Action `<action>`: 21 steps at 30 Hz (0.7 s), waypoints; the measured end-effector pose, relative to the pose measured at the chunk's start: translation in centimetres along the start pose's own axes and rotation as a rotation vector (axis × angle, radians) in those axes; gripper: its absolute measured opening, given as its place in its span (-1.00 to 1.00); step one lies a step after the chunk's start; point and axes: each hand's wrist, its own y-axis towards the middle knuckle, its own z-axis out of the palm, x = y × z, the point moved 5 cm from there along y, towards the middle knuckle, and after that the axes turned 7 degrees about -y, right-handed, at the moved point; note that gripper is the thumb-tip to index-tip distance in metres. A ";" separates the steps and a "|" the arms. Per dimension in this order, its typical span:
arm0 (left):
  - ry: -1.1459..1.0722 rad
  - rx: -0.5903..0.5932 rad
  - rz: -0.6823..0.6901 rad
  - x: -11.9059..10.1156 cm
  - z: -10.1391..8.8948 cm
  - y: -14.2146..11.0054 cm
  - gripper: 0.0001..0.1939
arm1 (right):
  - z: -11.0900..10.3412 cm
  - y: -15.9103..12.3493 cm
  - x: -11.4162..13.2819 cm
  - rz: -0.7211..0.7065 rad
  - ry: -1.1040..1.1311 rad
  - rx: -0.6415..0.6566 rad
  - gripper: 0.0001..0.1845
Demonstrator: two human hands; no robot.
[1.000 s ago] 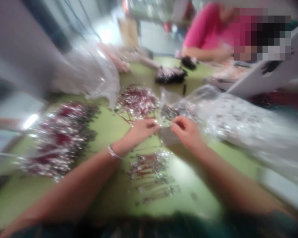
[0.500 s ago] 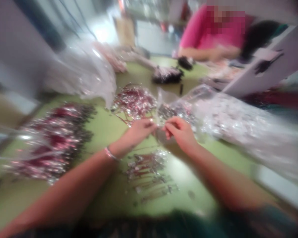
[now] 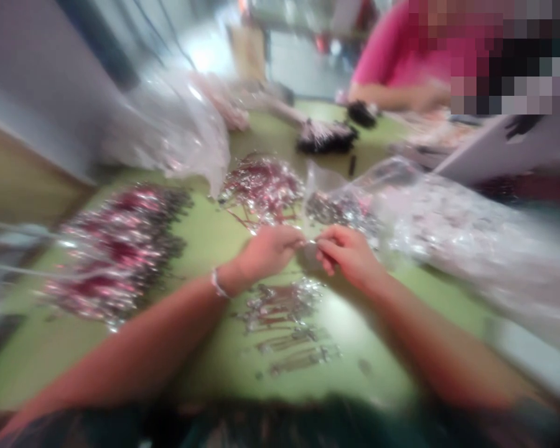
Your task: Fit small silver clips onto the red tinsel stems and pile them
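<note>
Small shiny piece (image 3: 310,242), pinched by the left hand (image 3: 271,252) and right hand (image 3: 352,254), could drop if either fingertip grip slackens.

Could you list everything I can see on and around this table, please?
Table: one, green, centre
Strand piles: two, pink-silver, left and centre
Short strands: several, reddish-silver, near edge
Plastic bags: two or more, clear, far left and right
Bundles: two, black-ended or dark, far side
Small piece: one, shiny, between the hands
Co-worker: one, pink top, far right
Background: too blurred
Bracelet: one, pale, left wrist
Left hand, right hand: bare, centre
</note>
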 end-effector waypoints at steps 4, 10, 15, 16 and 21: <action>0.077 0.049 0.024 -0.2 0.4 -0.3 -0.78 | 0.3 -0.3 -0.7 0.049 0.047 0.022 -0.81; -0.252 -0.082 -0.168 0.6 0.3 -0.2 -0.78 | 0.5 -0.4 0.5 -0.046 0.016 -0.070 -0.84; -0.321 -0.090 -0.194 0.6 0.0 -0.1 -0.79 | 0.5 -0.3 1.2 -0.070 -0.043 -0.074 -0.87; -0.306 -0.090 -0.183 0.5 -0.1 -0.1 -0.79 | 0.4 -0.3 1.3 -0.070 -0.048 -0.073 -0.88; -0.006 -0.023 -0.005 -0.4 -0.6 0.0 -0.79 | 0.4 -0.4 1.0 0.002 -0.116 0.004 -0.86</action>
